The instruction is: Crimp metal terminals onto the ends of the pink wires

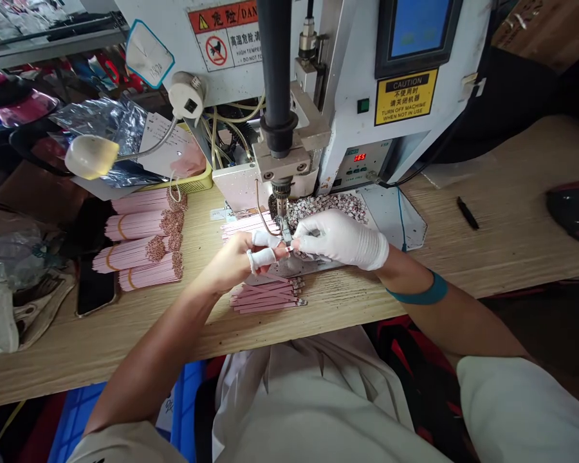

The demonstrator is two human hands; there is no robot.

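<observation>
We see the grip of the left hand (236, 260) and that of the right hand (342, 239) nearly meeting below the machine's nozzle (280, 200). Their fingertips are drawn in around a small pale part (290, 248); we cannot tell which hand has hold of it. On the near side of the grip, we judge the fitted pink strips (263, 298) done; the bundled strips (139, 225), well left of it, seem to remain, with loose fittings (335, 204) just beyond.

The wood-grained table (511, 199) carries pink bundles (132, 254) (some banded), loose pink strips (265, 298), a phone (95, 289) and a black pen-like object (468, 213).
</observation>
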